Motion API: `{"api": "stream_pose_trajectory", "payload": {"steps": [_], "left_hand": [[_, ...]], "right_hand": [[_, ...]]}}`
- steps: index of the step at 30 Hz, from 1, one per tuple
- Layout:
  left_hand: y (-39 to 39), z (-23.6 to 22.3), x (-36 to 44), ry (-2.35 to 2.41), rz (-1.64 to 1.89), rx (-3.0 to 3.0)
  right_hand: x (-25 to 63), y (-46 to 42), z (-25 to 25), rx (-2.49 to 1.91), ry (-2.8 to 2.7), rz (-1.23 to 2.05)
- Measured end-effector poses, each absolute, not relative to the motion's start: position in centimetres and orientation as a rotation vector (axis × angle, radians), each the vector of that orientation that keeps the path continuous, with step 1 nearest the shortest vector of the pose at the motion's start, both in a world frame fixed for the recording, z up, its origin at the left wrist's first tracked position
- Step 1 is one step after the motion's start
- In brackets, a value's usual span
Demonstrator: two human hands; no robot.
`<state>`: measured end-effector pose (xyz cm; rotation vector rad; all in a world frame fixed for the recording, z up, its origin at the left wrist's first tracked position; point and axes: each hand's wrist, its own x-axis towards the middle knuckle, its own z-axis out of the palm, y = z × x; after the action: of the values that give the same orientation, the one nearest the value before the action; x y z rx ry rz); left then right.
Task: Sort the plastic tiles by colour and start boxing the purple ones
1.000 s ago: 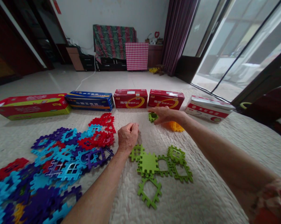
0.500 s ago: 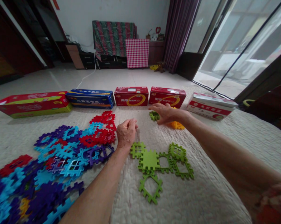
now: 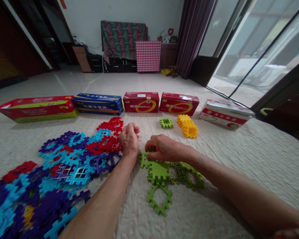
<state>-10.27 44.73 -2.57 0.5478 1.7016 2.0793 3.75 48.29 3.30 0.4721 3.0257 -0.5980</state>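
My left hand [image 3: 129, 137] rests on its side at the right edge of a heap of red, light blue and purple notched plastic building pieces [image 3: 77, 172]. Its fingers are curled closed, and nothing shows in them. Over a group of green building pieces [image 3: 158, 172], my right hand [image 3: 164, 148] reaches down with thumb and fingers pinched at a green window-shaped piece [image 3: 144, 160], which it partly covers. One green piece with a large opening [image 3: 159, 199] lies nearer me. Farther off sit a green joined block [image 3: 166, 123] and a yellow joined block [image 3: 187, 126].
Along the far edge of the quilted cover [image 3: 214, 205] stand a red and green box [image 3: 42, 109], a blue box [image 3: 97, 104], two red boxes [image 3: 141, 103] and a white and red box [image 3: 225, 114]. A tiled floor [image 3: 139, 81] lies beyond.
My right hand has come back from beside the green block to the nearer green pieces, uncovering the yellow block. My left hand has shifted slightly left, its fingers a little looser.
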Motion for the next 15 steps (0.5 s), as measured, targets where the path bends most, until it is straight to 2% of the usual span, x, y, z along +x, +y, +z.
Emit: {"api": "stream_pose_trajectory", "payload": {"steps": [11,15], "left_hand": [[44.8,-2.8,-10.2,1.709,2.039,0.587],[44.7,-2.7,-10.2,1.707,2.027,0.605]], "right_hand": [[4.2,47.9,3.7,0.492,2.931,-0.663],[4.1,46.8,4.3,0.777,2.921,-0.555]]}}
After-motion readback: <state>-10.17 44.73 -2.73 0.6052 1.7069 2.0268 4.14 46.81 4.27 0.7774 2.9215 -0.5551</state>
